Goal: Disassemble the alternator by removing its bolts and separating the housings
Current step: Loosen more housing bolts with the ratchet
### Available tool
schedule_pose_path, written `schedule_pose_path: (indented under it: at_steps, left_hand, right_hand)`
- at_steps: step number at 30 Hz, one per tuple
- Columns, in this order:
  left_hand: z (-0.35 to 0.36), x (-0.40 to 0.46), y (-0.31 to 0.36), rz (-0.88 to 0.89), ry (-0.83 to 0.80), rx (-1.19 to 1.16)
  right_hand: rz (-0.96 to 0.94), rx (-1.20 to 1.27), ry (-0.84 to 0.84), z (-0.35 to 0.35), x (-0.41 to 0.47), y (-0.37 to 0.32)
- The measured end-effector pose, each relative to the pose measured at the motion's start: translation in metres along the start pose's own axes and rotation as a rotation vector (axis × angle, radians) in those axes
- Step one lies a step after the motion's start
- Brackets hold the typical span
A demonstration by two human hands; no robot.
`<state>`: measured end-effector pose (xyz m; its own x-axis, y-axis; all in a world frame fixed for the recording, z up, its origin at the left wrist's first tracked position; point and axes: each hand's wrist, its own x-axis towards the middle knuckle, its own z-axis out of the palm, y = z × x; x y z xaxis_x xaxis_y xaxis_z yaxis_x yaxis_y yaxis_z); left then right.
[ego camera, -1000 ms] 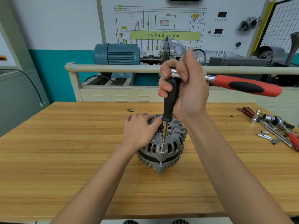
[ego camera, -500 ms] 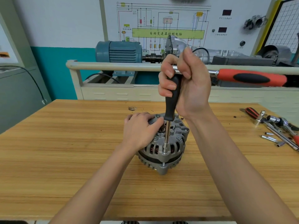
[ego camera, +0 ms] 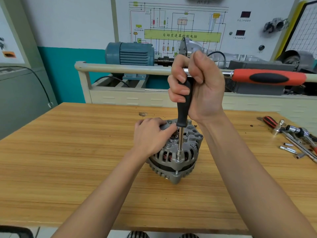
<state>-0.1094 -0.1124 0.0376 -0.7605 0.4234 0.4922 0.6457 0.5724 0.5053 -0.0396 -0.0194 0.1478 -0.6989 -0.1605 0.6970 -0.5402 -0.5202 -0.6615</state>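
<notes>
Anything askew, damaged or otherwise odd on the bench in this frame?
Nothing looks damaged or spilled. One oddity: the right hand grips the black-handled socket driver together with a red-handled ratchet that sticks out sideways. The left hand rests on the alternator, which sits upright on the table.

Bare wooden bench [ego camera: 68, 160] spreads left of and in front of the alternator [ego camera: 175, 158]; loose sockets and ratchets [ego camera: 295, 140] crowd its right, a railing [ego camera: 123, 68] behind.
</notes>
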Motion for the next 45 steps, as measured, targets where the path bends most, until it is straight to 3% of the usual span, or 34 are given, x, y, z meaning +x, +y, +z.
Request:
schedule_pose_path:
  at_steps: [13,28,33,45]
  left_hand:
    - [-0.004,-0.001,0.002,-0.033,0.010,-0.034]
    - [-0.007,-0.001,-0.002,0.006,0.008,-0.064]
    - [-0.006,0.010,-0.006,-0.008,-0.082,-0.197]
    - [0.005,0.017,-0.016,-0.008,-0.128,-0.206]
  right_hand:
    - [-0.014,0.066,-0.180,0.000,0.001,0.005]
    - [-0.034,0.138,-0.189,0.001,0.001,0.003]
    - [-0.006,0.301,0.025,0.000,0.003,0.000]
    - [-0.075,0.071,0.043,-0.005,0.007,0.015]
